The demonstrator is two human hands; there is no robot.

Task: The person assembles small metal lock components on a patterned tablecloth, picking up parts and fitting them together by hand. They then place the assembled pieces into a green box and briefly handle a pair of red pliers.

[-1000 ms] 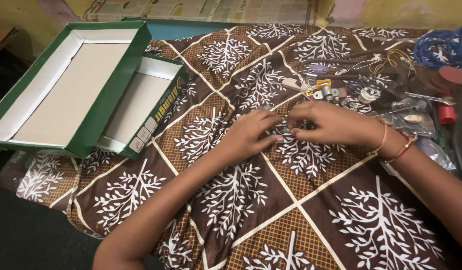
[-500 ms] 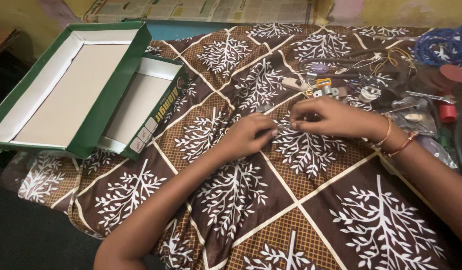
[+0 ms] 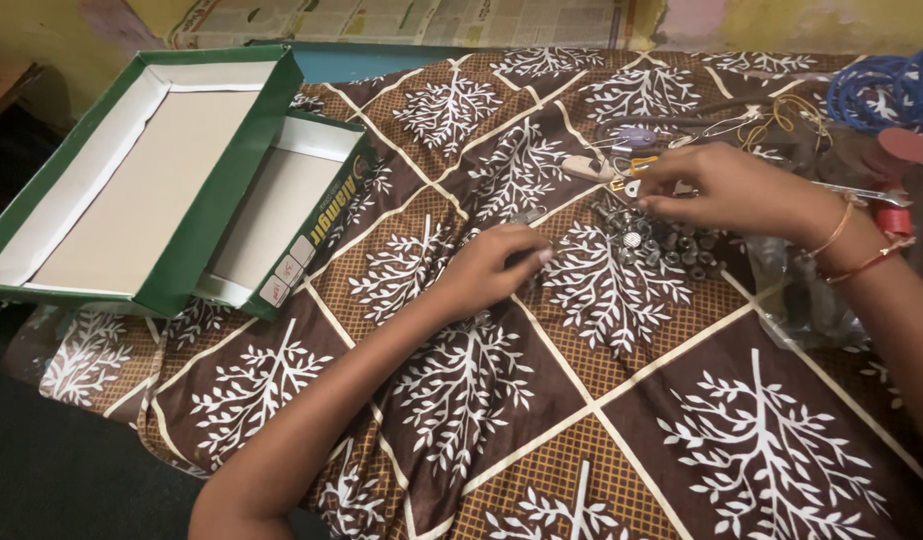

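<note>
My left hand (image 3: 494, 268) rests on the brown tree-patterned cloth (image 3: 602, 400) with its fingers curled in. Whether anything small sits inside them is hidden. My right hand (image 3: 730, 188), with bangles at the wrist, reaches over a heap of small dark metal nuts and bolts (image 3: 665, 243). Its thumb and fingertips are pinched together on a small metal part, next to a silver clamp piece (image 3: 632, 186). The two hands are apart, the heap lying between them and nearer the right hand.
An open green cardboard box (image 3: 282, 215) and its lid (image 3: 132, 180) stand at the left. Loose hardware, a blue coiled cord (image 3: 882, 90), red caps (image 3: 897, 150) and a clear plastic bag (image 3: 802, 295) crowd the right side. Newspaper lines the far wall.
My right hand has lifted away up and to the right, uncovering the heap of nuts and bolts. My left hand has stayed almost in place, its fingers still curled.
</note>
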